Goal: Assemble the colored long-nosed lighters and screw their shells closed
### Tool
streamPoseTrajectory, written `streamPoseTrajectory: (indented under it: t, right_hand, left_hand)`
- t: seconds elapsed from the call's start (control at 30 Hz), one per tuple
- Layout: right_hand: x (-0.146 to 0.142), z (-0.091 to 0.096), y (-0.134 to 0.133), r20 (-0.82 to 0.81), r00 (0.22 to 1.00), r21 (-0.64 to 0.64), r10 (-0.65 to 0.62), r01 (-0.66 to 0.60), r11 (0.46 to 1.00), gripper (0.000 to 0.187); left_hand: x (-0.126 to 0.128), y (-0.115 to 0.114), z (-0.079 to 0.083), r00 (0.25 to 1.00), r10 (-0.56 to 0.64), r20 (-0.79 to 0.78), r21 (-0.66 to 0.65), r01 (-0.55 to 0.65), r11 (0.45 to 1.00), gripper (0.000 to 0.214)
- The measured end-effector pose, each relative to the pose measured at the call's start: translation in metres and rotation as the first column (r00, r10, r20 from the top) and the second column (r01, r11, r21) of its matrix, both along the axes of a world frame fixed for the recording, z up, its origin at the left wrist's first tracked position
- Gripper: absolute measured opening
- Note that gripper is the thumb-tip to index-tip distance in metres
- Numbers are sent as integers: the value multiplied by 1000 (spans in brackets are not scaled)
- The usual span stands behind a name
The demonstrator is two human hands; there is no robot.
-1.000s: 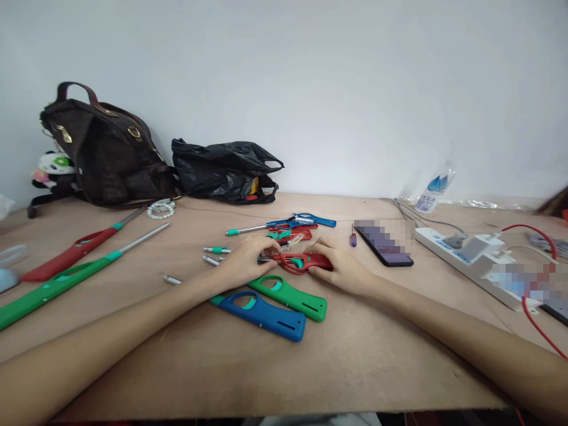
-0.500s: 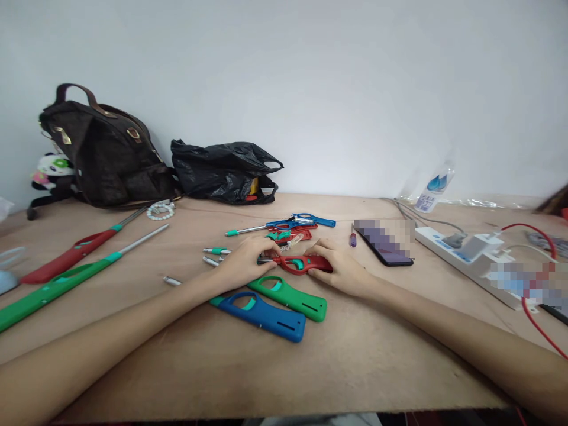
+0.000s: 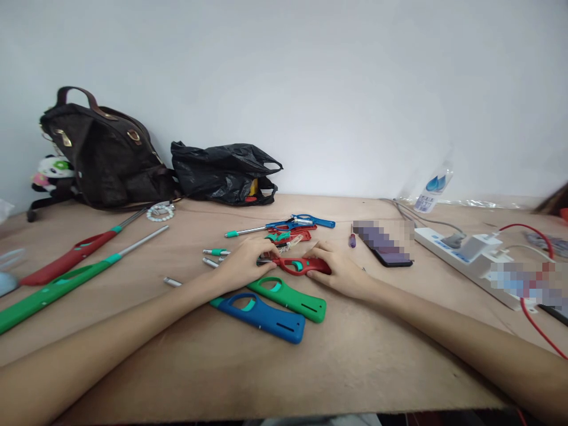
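Note:
Both my hands rest on the wooden table [image 3: 355, 361] around a red lighter handle [image 3: 296, 264] with a teal trigger. My left hand [image 3: 246, 263] pinches its front end, where a metal part sticks out. My right hand [image 3: 338, 269] grips its rear end, fingers curled round it. Just in front of my hands lie a green handle shell [image 3: 290, 297] and a blue handle shell [image 3: 261, 313]. Behind my hands sits a small heap of red and blue handle parts [image 3: 295, 228] with a teal-tipped metal tube [image 3: 246, 231]. Short metal tubes [image 3: 215, 252] lie left of my left hand.
A long red lighter [image 3: 73, 255] and a long green lighter [image 3: 57, 287] lie at the left. A brown handbag [image 3: 106, 154] and black plastic bag [image 3: 224, 171] stand by the wall. A phone [image 3: 384, 242], small screwdriver [image 3: 352, 236], power strip [image 3: 465, 254], bottle [image 3: 432, 189] and red cable [image 3: 539, 325] are at the right.
Hardly anything moved. My hands stay on the red handle; the view has dipped slightly.

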State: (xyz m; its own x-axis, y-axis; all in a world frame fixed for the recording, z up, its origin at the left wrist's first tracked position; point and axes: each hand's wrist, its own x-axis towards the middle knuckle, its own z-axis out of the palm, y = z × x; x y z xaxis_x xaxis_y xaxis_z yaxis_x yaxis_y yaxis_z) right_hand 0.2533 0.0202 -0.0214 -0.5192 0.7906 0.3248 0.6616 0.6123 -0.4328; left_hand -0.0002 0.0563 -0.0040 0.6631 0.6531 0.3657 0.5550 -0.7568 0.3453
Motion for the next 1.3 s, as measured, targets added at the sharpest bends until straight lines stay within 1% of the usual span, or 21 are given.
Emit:
streamPoseTrajectory:
  t: [0.17, 0.27, 0.4, 0.53, 0.63, 0.7, 0.8, 0.9, 1.0, 1.03, 1.1, 1.2, 1.3]
  right_hand:
    - [0, 1, 1, -15, 1000, -9, 20, -20, 1000, 20]
    - [1, -1, 3, -60, 998, -50, 24, -27, 998, 18]
    - [2, -4, 8, -103, 995, -103, -7, -4, 995, 19]
    - [3, -3, 10, -85, 996, -148, -33, 20, 989, 21]
    - [3, -2, 10, -47, 997, -161, -61, 53, 986, 19]
    - [2, 0, 8, -38, 997, -153, -66, 60, 986, 14]
    - [1, 4, 3, -56, 996, -133, -71, 63, 989, 9]
    - [3, 10, 1, -69, 995, -201, -67, 52, 978, 14]
    - [7, 15, 2, 11, 999, -268, -40, 42, 962, 15]
    - [9, 16, 2, 51, 998, -265, -36, 48, 963, 16]
    - [10, 17, 3, 112, 992, -219, -49, 73, 973, 17]
    - [10, 18, 1, 146, 986, -109, -74, 91, 990, 15]
    - [8, 19, -2, 179, 979, -7, -93, 96, 995, 17]
  left_hand:
    - [0, -1, 1, 1000, -26, -6, 34, 26, 999, 9]
    - [1, -1, 1, 999, -24, -25, 56, 26, 998, 7]
    - [2, -1, 2, 997, -24, -74, 77, 29, 997, 10]
    - [3, 0, 3, 991, -13, -131, 97, 26, 995, 7]
    - [4, -1, 4, 988, -7, -157, 94, 22, 995, 5]
    - [4, -2, 5, 988, 2, -153, 83, 11, 996, 4]
    - [4, -5, 5, 994, 21, -106, 58, -15, 998, 2]
    - [4, -6, 5, 998, 23, -64, 35, -21, 999, 8]
    - [4, -5, 5, 998, 3, -62, 53, 0, 999, 15]
    - [5, -6, 5, 998, -6, -68, 68, 11, 998, 16]
    - [5, -6, 5, 997, -19, -77, 101, 27, 995, 18]
    - [5, -8, 6, 998, -25, -59, 133, 33, 991, 19]
    - [4, -10, 7, 999, -8, -38, 128, 13, 992, 18]
